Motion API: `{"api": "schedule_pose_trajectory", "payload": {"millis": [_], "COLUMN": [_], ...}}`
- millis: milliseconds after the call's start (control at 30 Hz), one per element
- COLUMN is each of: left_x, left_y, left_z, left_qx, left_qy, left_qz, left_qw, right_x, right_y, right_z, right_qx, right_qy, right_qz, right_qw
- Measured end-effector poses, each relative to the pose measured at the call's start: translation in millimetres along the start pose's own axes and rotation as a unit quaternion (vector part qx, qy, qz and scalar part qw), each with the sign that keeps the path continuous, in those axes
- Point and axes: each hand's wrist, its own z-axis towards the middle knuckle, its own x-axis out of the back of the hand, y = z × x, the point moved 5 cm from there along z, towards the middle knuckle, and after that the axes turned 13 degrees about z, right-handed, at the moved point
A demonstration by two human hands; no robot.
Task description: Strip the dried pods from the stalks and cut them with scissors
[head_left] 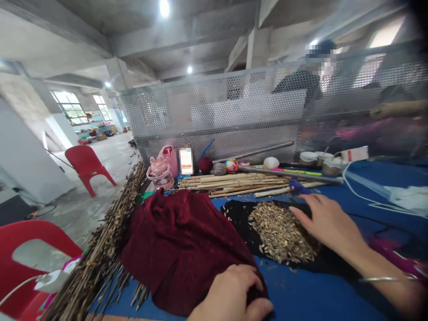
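A maroon cloth (187,240) lies rumpled over the blue table, partly covering the dried stalks at its left. My left hand (230,292) rests at the cloth's near right edge, fingers bent and thumb apart, with no grip on the fabric visible. To the right, a heap of dry, tan husks or seed pods (281,232) is spread on a black cloth (236,218). My right hand (329,220) is at the heap's right side, fingers stretched and thumb apart. Whether it touches the husks cannot be made out.
Bundled dried stalks (103,232) line the left edge. Pale sticks (234,183), yarn balls (232,165), a pink bottle (160,171) and cups (331,165) stand along a perforated metal screen (214,111). A person (301,80) is behind it. Red chairs (88,162) stand left.
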Motion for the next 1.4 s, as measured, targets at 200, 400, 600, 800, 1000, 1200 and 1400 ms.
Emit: {"api": "schedule_pose_trajectory", "payload": {"millis": [200,400,600,800,1000,1200,1400], "left_x": [53.0,60.9,60.8,67.0,66.8,81.4,94.4], "left_y": [-54,-102,-113,-101,-95,-104,-130], "left_z": [-37,-64,-66,-51,-39,-41,-51], "left_qx": [0.127,0.216,0.232,0.250,0.226,0.274,0.277], "left_qy": [0.227,0.303,0.288,0.225,0.196,0.175,0.171], "left_qz": [0.065,0.175,0.201,0.251,0.310,0.374,0.368], "left_qw": [0.963,0.912,0.907,0.908,0.903,0.869,0.871], "right_x": [-54,-123,-138,-115,-84,-38,-40], "right_y": [-109,-200,-212,-141,-129,-211,-207], "right_z": [46,73,75,98,93,2,-106], "right_qx": [0.050,0.055,0.033,-0.063,-0.069,0.269,0.336], "right_qy": [-0.226,-0.254,-0.228,-0.168,-0.141,-0.253,-0.458], "right_qz": [0.209,0.143,0.128,0.082,0.063,0.184,0.280], "right_qw": [0.950,0.955,0.965,0.980,0.986,0.911,0.774]}}
